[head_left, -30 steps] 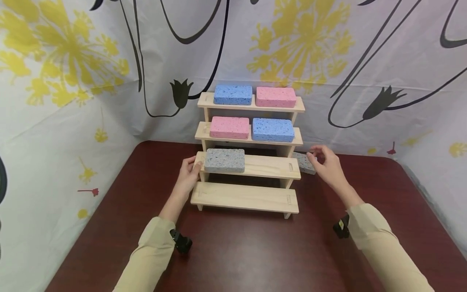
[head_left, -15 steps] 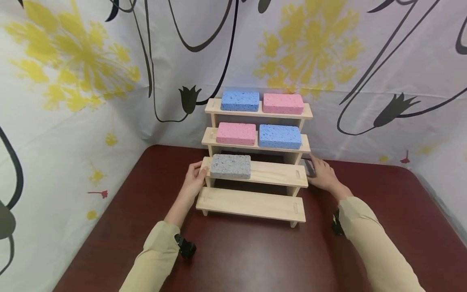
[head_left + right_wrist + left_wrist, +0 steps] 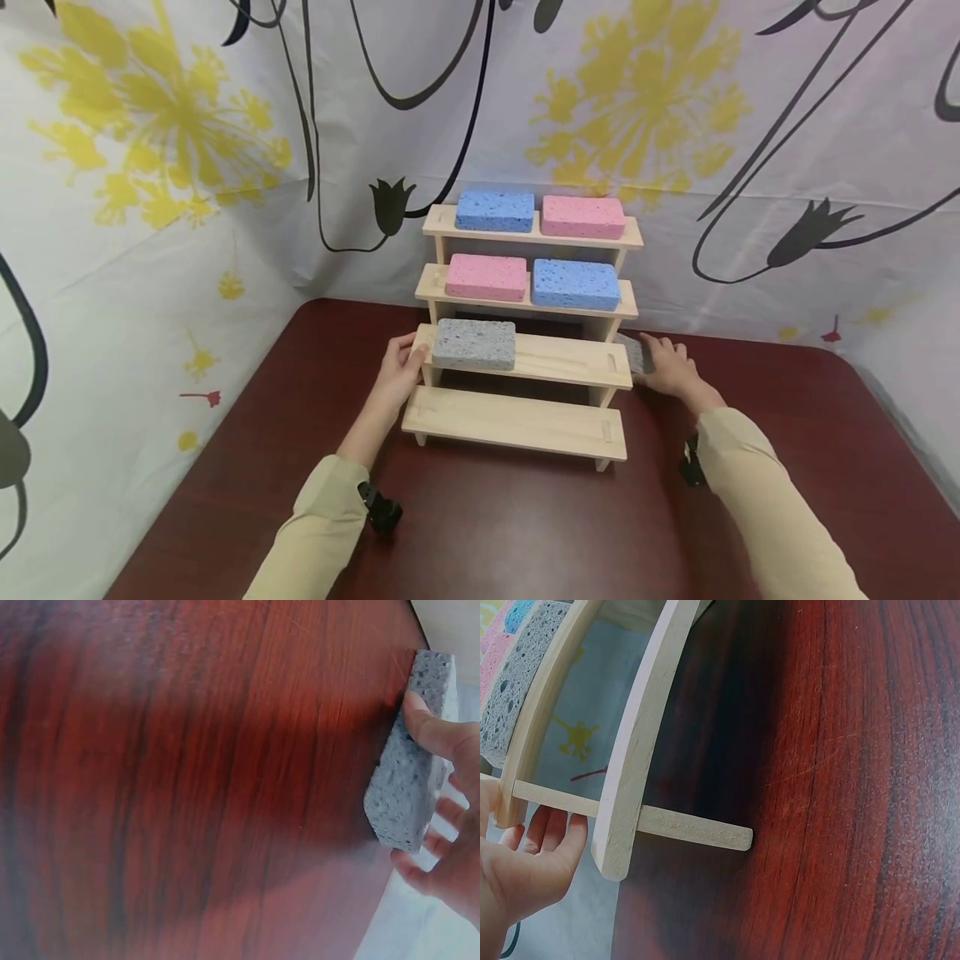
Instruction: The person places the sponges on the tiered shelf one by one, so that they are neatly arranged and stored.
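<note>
A tiered wooden rack (image 3: pixel 570 364) stands on the table, with a grey sponge (image 3: pixel 475 344) lying on the left part of its second step from the bottom. My left hand (image 3: pixel 398 372) grips that step's left end, thumb on top and fingers beneath, as the left wrist view also shows (image 3: pixel 536 881). Behind the rack's right side, a second grey sponge (image 3: pixel 409 776) lies on the table. My right hand (image 3: pixel 670 367) holds it, the thumb along one face and the other fingers at the opposite side. In the head view the rack and hand partly hide this sponge (image 3: pixel 632 352).
The top step carries a blue sponge (image 3: pixel 495 212) and a pink sponge (image 3: pixel 582 217). On the step below sit a pink sponge (image 3: pixel 486 277) and a blue sponge (image 3: pixel 575 283). The bottom step (image 3: pixel 517 419) is bare wood. Patterned cloth (image 3: pixel 337 150) rises behind the dark-red table (image 3: pixel 540 525).
My right hand has come down from above the second grey sponge and taken hold of it. The left hand keeps its grip on the rack. The head view has shifted slightly.
</note>
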Demonstrator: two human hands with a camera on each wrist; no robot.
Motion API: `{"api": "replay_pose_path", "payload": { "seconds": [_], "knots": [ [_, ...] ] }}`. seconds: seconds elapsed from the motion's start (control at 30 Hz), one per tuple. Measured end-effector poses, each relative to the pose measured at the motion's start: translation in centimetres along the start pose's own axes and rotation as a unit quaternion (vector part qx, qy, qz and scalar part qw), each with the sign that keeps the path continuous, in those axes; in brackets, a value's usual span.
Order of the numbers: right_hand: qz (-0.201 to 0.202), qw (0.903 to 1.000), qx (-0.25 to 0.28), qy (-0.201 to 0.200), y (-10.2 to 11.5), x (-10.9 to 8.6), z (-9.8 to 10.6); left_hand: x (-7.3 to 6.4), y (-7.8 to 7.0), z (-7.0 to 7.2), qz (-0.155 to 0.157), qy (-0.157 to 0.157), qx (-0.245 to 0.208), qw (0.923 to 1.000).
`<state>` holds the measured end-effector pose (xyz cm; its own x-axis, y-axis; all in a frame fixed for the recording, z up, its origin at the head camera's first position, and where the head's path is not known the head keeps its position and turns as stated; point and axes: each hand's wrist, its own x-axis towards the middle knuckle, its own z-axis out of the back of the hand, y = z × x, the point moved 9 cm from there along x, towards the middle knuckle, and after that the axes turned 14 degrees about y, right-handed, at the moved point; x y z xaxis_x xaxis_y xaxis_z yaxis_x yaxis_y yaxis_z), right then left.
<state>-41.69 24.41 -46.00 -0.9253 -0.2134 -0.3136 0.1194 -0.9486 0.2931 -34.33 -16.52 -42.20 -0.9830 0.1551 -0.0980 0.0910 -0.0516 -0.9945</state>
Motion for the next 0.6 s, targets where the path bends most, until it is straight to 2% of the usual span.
{"api": "replay_pose_path", "payload": {
  "seconds": [0.23,0.37,0.6],
  "knots": [
    [-0.048,0.9980,0.041,-0.003,-2.3,-2.2,-0.2,0.0,0.5,-0.2,0.010,0.005,-0.004,0.9999],
    [-0.064,0.9954,0.070,-0.015,-3.6,-3.9,0.5,-0.1,0.5,-0.2,0.013,0.005,0.000,0.9999],
    [-0.018,0.9873,0.114,-0.109,-2.7,-6.9,4.3,-0.1,0.2,0.1,0.023,0.007,0.002,0.9997]
  ]
}}
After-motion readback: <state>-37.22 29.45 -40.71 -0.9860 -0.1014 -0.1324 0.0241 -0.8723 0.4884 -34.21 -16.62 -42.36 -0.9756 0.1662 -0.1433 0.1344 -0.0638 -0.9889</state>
